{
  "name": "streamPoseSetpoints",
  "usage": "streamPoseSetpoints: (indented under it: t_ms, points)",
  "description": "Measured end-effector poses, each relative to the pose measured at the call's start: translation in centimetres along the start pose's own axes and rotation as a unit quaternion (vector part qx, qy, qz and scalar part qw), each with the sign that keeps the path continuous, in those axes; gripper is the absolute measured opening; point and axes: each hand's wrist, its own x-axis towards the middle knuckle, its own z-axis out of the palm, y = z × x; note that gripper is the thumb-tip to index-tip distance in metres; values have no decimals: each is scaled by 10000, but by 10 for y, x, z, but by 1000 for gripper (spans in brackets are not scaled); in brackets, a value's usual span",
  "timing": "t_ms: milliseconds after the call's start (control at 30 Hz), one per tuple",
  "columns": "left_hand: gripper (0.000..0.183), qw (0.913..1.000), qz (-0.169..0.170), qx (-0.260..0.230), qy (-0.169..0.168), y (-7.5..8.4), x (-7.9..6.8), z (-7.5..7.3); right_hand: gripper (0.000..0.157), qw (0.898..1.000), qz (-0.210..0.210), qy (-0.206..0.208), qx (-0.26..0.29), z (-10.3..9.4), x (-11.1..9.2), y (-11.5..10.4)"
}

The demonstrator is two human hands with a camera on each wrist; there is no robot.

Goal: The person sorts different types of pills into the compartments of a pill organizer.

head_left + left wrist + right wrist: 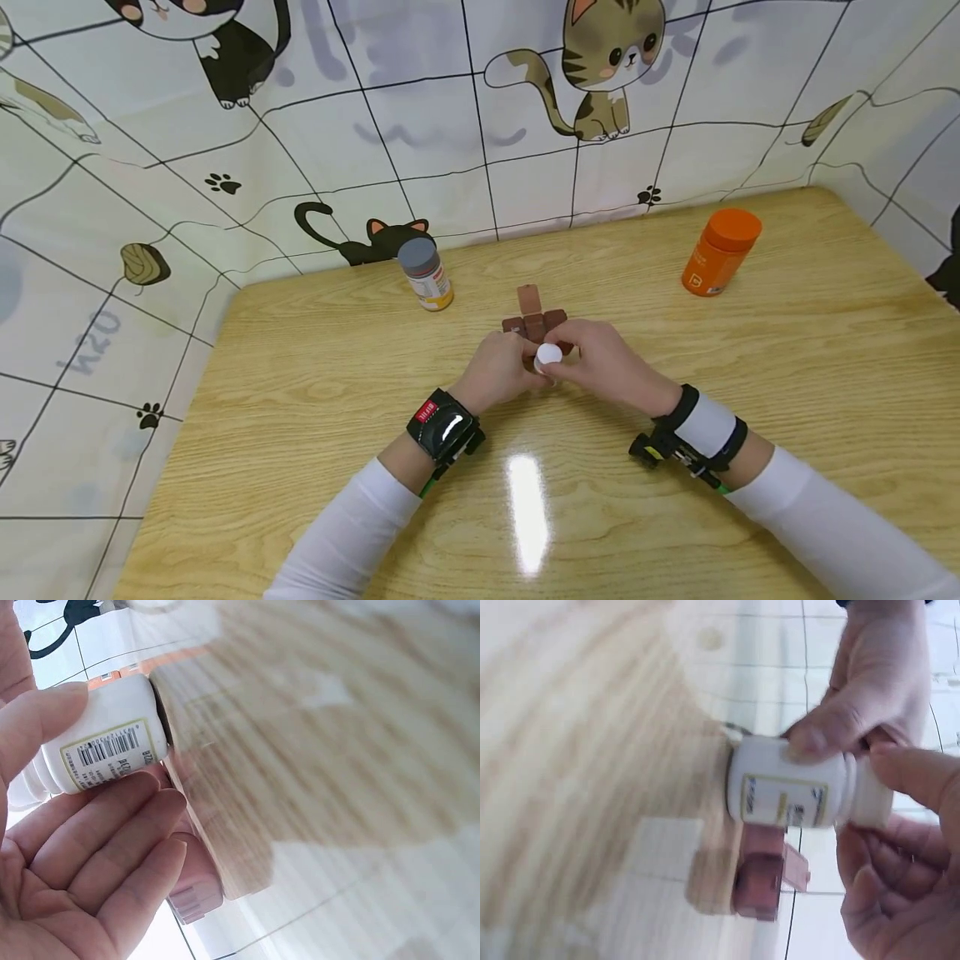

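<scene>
A small white bottle (pixel 776 780) with a printed label stands on the table, its white cap (pixel 550 354) facing up. My left hand (pixel 497 371) grips the bottle's body, thumb on one side and fingers on the other, as the left wrist view shows. On the cap, my right hand (pixel 603 362) pinches with thumb and fingers. Just behind both hands lies a brown pill organizer (pixel 533 325) with several compartments, one lid (pixel 528 298) flipped up at its back. The hands partly cover the organizer and most of the bottle in the head view.
A grey-lidded bottle (pixel 426 275) stands at the back left of the wooden table (pixel 315 400). Farther right is an orange jar (pixel 720 252) with an orange lid. A cat-patterned cloth (pixel 420 158) hangs behind the table's back edge.
</scene>
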Motion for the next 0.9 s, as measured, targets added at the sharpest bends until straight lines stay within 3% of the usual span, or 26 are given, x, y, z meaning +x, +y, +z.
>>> streamPoseSetpoints:
  t_ms: [133,267,467,633,767,900]
  points:
    - [20,9999,-122,-53,-102,2,1,0,21,9974,-581,-350,239,-13,1,5]
    - [20,9994,-239,-145,-193,2,2,1,27,9960,-708,-250,481,-29,0,6]
    - [21,9992,-339,-96,-200,3,2,0,33,9980,-127,350,515,-58,-18,20]
    - [25,9986,-472,-28,-249,2,2,-1,22,9952,618,718,254,-80,-44,43]
    - [26,9984,-485,-55,-271,3,3,0,23,9906,1174,642,273,-90,-62,61]
    - [25,9988,-420,-63,-254,4,3,1,37,9885,1463,361,132,-95,-73,73]
